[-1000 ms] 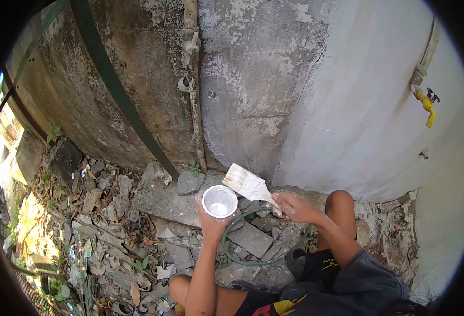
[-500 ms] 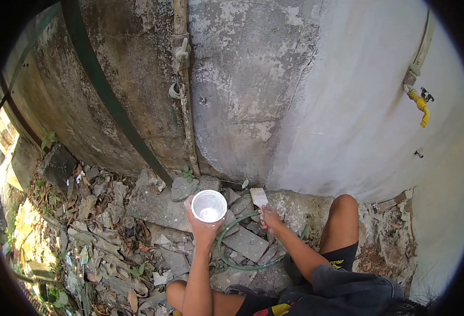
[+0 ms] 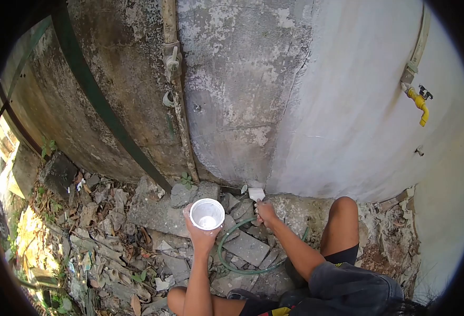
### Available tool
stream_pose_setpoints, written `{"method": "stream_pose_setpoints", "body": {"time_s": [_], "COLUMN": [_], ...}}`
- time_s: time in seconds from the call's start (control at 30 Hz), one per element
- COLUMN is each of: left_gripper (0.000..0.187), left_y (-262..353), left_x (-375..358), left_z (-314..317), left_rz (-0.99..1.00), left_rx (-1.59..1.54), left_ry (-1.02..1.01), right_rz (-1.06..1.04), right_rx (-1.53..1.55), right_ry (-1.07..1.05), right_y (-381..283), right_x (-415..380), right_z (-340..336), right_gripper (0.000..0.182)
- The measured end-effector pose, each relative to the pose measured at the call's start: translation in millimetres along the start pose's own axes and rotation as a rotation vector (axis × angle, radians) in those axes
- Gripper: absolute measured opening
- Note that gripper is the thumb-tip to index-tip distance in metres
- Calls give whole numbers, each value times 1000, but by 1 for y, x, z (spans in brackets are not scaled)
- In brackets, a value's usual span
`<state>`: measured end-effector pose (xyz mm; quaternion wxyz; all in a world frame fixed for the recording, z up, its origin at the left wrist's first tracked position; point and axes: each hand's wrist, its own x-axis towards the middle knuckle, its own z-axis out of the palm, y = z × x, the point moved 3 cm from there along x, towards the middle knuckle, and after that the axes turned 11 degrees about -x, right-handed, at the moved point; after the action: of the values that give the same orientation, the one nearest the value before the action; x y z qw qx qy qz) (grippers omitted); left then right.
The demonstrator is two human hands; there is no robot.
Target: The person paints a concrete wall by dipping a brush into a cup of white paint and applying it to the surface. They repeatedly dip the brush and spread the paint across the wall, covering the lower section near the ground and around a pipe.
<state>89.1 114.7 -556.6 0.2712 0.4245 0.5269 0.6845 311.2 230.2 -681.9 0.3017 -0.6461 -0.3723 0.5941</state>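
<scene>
My left hand (image 3: 202,236) is wrapped round a white plastic tub (image 3: 207,214), held upright with its mouth facing up and a little white stuff at the bottom. To its right, my right hand (image 3: 266,213) grips a paint brush (image 3: 256,194) by its handle. The brush head points away from me, at the foot of the wall (image 3: 242,105); whether its bristles touch the wall I cannot tell. White coating covers the wall's right part, while the middle is grey and patchy.
A pipe with a valve (image 3: 173,63) runs down the wall, left of centre. At the right is a yellow tap (image 3: 419,105). A green hose (image 3: 222,255) lies coiled on broken concrete slabs (image 3: 246,246). Rubble and dry leaves cover the ground at the left.
The brush has tilted and shifted slightly left, and its bristles show less. My left hand and the tub have moved slightly down and left in view. The wall has shifted left in view.
</scene>
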Motion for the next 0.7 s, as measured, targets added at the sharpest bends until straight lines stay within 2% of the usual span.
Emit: {"method": "stream_pose_setpoints", "body": {"time_s": [0.07,0.17,0.27,0.37,0.47,0.57,0.67,0.7], "left_gripper": [92,89,86,84,87,93,94,94], "left_y": [4,7,0,-2,4,6,3,2], "left_x": [2,3,5,5,6,3,5,5], "left_z": [-2,-2,-6,-8,-11,-12,-15,-16], "left_rz": [10,0,13,37,51,8,7,20], "left_rx": [-2,-29,-30,-4,23,-7,-31,-32], "left_ry": [5,9,13,20,26,21,31,28], "right_rz": [-70,-188,-28,63,-107,-290,-97,-45], "right_rx": [19,-105,-54,-139,-88,-217,-9,-52], "right_ry": [-106,-102,-62,-12,-46,-73,-66,-20], "right_y": [-32,-52,-22,-8,-54,-79,-39,-29], "right_x": [-1,-55,-49,-3,-10,-71,-59,-48], "right_z": [7,8,3,6,25,31,17,13], "right_gripper": [32,33,34,35,36,35,35,35]}}
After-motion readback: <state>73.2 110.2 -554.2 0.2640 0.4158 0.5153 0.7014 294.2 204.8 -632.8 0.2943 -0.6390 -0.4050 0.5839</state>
